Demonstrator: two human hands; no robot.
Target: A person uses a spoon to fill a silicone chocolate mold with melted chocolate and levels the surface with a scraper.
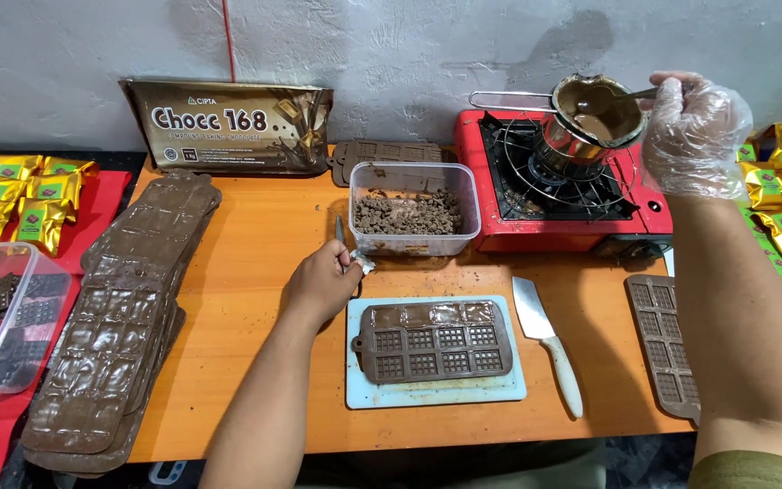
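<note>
Head view: your gloved right hand (694, 136) grips the melting pot's (593, 116) handle above the far stove (558, 186), while your left hand (323, 281) pinches a small tool (348, 249) beside the near chocolate mould (434, 340), keeping it steady.

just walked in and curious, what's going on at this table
A person is working with chocolate. The gloved right hand holds a spoon in a small pot of melted chocolate on a red portable stove. The bare left hand rests beside a brown bar mould, its top row filled.
</note>
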